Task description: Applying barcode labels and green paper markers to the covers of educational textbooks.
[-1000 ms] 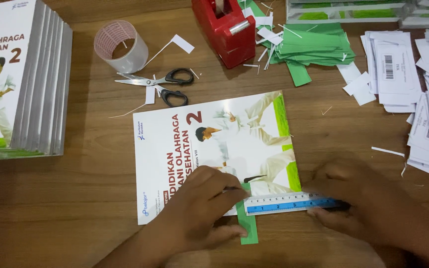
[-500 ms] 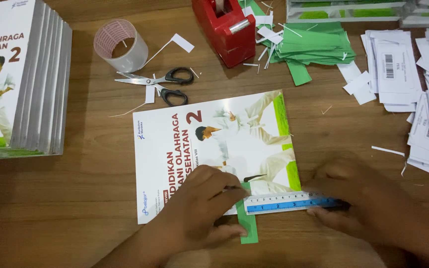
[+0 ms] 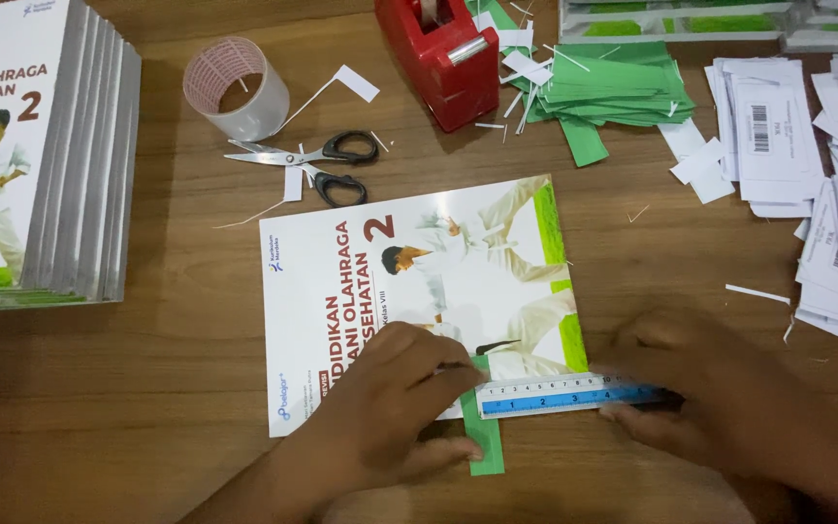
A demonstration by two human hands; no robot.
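A green paper label strip (image 3: 485, 427) lies upright over the bottom edge of the white-and-green book cover (image 3: 419, 291), its lower end jutting past onto the bench (image 3: 147, 388). More green strips (image 3: 613, 92) sit heaped at the top, just right of the red tape dispenser. White rectangular labels with black barcodes (image 3: 807, 146) are piled along the right edge, with a few blank white slips (image 3: 695, 160) loose beside them.

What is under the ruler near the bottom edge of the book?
The ruler lies across a green paper strip and the book cover's lower edge. The right hand covers its far end, hiding what lies beneath.
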